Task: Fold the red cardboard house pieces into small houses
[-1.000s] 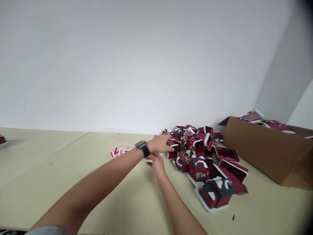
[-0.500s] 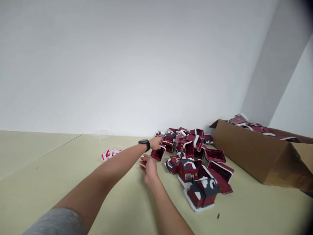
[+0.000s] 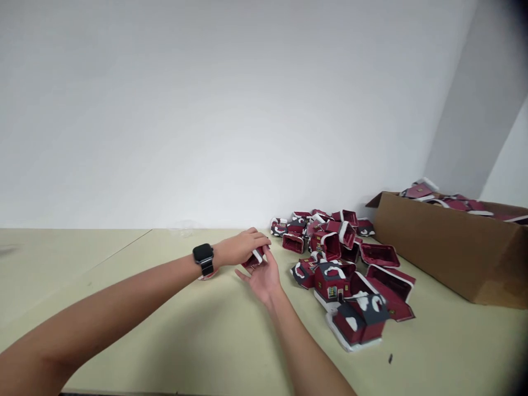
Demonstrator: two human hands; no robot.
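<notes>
A small dark-red model house (image 3: pixel 253 258) with a white edge is held between my two hands over the table. My left hand (image 3: pixel 241 246), a black watch on its wrist, grips it from above and the left, fingers curled over it. From below and the right, my right hand (image 3: pixel 264 279) is cupped around the same house, palm turned up, its thumb at the house's right edge. Much of the house is covered by the fingers. To the right lie many similar model houses (image 3: pixel 331 279) with grey roofs and white snow patches, some showing hollow undersides.
A cardboard box (image 3: pixel 433 247) filled with more red houses stands at the right. White wall borders the pale table (image 3: pixel 198 335) at the back. Clear plastic (image 3: pixel 181 226) lies by the wall. A small dark scrap (image 3: pixel 390 358) sits near the front right.
My left hand has lifted a house from the pile's left edge and drawn it left and nearer. My right hand has come up around it. The view has shifted slightly left.
</notes>
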